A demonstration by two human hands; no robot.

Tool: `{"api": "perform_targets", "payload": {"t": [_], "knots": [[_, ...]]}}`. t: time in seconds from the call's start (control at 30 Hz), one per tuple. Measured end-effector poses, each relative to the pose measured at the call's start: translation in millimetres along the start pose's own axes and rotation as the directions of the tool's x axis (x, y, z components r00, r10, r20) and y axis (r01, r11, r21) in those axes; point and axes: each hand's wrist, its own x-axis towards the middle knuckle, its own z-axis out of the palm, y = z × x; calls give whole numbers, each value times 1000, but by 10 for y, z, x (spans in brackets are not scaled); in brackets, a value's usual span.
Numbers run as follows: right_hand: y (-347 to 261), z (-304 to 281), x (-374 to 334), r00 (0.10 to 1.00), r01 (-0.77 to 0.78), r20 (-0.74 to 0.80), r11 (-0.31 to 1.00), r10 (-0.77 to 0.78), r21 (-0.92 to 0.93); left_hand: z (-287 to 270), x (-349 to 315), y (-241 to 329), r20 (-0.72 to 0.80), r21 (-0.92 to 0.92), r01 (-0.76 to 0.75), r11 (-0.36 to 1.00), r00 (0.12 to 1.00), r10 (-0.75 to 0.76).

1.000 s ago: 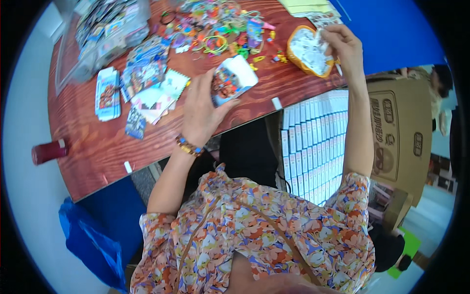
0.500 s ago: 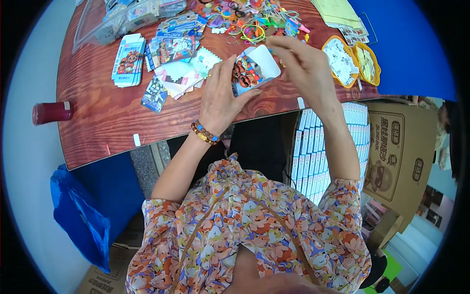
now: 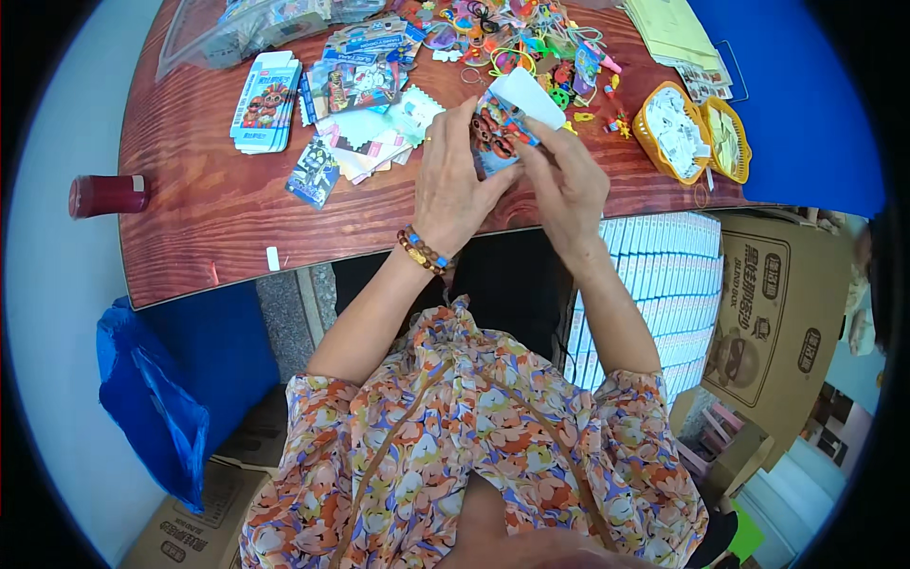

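A small printed cardboard box (image 3: 492, 137) with cartoon figures is gripped in my left hand (image 3: 453, 182), its white flap (image 3: 527, 98) standing up at the far right end. My right hand (image 3: 567, 188) is closed at the box's right side, fingertips at the opening; what they pinch is hidden. Beyond the box spreads a heap of small colourful plastic trinkets (image 3: 512, 43). To the left lie several printed cards (image 3: 360, 85), pale scalloped sheets (image 3: 409, 116) and a dark blue card (image 3: 314, 172). Further left is a stack of flat printed cartons (image 3: 267, 104).
Yellow baskets hold white paper slips (image 3: 675, 133) and yellowish slips (image 3: 723, 142). A clear plastic bin (image 3: 204, 47) stands far left, a red bottle (image 3: 109, 195) at the table's left edge. Right of my lap are rows of white boxes (image 3: 654, 284) and a brown carton (image 3: 773, 313).
My right hand has come down and left from beside the trinkets to the box, and its fingers have closed in. My left hand still holds the box. The view has shifted slightly.
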Motion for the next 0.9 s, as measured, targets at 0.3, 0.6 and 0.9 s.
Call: {"api": "perform_targets", "payload": {"t": [0.3, 0.6, 0.9], "knots": [[75, -217, 152, 917, -339, 379, 736, 120, 586, -319, -84, -135, 226, -506, 175, 844, 972, -66], [137, -221, 265, 898, -97, 417, 859, -143, 503, -551, -15, -130, 215, -359, 39, 933, 976, 42], [27, -214, 266, 871, -206, 489, 860, -57, 467, -523, -158, -121, 328, -469, 348, 812, 922, -205]]}}
